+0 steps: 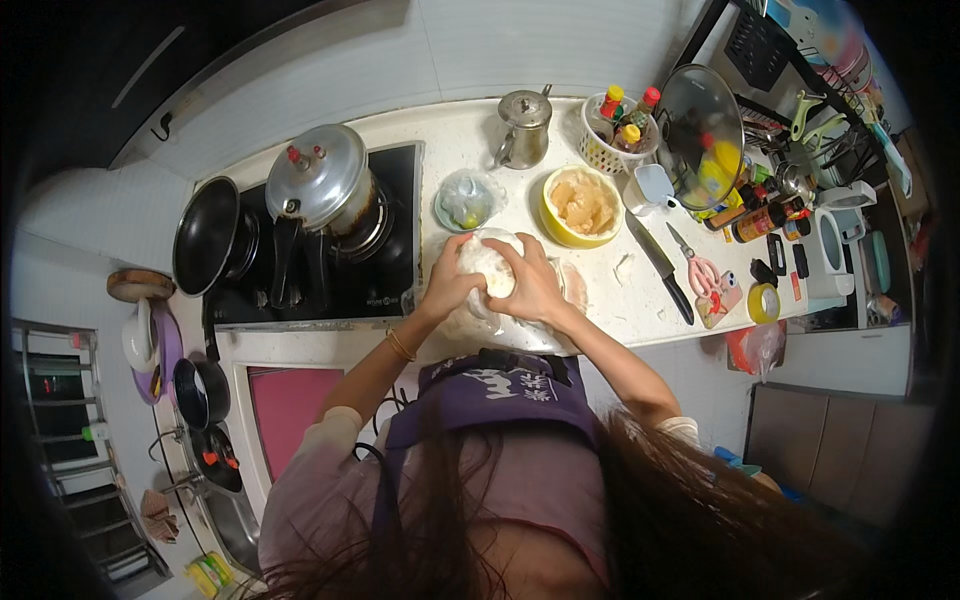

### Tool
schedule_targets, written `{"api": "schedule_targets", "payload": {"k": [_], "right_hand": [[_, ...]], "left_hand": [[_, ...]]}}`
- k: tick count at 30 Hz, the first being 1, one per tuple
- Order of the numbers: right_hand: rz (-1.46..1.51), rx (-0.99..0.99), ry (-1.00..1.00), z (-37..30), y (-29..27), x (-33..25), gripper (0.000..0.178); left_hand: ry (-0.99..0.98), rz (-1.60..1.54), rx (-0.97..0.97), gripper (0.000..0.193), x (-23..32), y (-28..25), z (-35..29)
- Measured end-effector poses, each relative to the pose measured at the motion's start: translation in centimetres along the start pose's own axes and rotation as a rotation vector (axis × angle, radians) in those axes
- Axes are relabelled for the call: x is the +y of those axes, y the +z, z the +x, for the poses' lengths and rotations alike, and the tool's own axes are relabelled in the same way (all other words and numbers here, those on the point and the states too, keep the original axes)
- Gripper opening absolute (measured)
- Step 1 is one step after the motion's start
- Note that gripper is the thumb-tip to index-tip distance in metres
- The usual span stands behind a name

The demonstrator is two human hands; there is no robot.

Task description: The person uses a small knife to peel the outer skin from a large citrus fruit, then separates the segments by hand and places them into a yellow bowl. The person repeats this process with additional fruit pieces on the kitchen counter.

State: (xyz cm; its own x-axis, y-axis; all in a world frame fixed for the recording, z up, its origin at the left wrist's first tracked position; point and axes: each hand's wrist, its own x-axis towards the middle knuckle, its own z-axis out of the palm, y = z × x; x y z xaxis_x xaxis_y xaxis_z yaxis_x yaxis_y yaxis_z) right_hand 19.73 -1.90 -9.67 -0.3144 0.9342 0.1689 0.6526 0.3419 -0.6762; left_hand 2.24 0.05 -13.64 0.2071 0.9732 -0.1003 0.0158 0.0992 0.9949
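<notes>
Bundle (490, 268), whitish and perhaps plastic-wrapped, grasped between left hand (450, 279) and right hand (534, 284), equally near to both, without clear long axis.

A white wall (545, 45) rises along the countertop's (455, 135) back edge, a dark overhead unit (215, 65) above its left end. Beneath the front edge I see a pink cabinet door (292, 415); off left, a barred window (85, 450) stands dark.

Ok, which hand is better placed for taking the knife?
Probably the right hand: the knife lies on that side, while the left hand is farther off. Both are on the white bundle, though.
</notes>
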Motion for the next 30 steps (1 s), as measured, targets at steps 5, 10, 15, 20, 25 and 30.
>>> {"api": "schedule_targets", "payload": {"k": [5,10,15,20,25,30], "right_hand": [[0.039,-0.027,0.028,-0.1,-0.3,0.1,0.077],[0.323,0.023,0.130,-1.4,-0.1,0.9,0.077],[0.368,0.056,0.178,-2.5,0.7,1.6,0.076],[0.442,0.188,0.220,-4.1,1.7,2.3,0.077],[1.251,0.319,0.257,-5.2,1.3,2.6,0.073],[1.972,0.388,0.279,-6.5,1.5,3.0,0.072]], "left_hand": [[-0.099,-0.201,-0.028,0.050,-0.1,-0.3,1.1],[-0.023,-0.193,-0.085,0.041,-0.5,-0.6,1.8],[-0.179,-0.166,-0.101,0.042,0.8,-0.1,1.0],[-0.209,-0.069,-0.375,0.041,1.8,-0.4,0.4],[-0.482,-0.531,-0.414,0.046,3.0,1.0,0.5],[-0.518,-0.649,-0.486,0.049,3.0,2.9,1.1]]}}
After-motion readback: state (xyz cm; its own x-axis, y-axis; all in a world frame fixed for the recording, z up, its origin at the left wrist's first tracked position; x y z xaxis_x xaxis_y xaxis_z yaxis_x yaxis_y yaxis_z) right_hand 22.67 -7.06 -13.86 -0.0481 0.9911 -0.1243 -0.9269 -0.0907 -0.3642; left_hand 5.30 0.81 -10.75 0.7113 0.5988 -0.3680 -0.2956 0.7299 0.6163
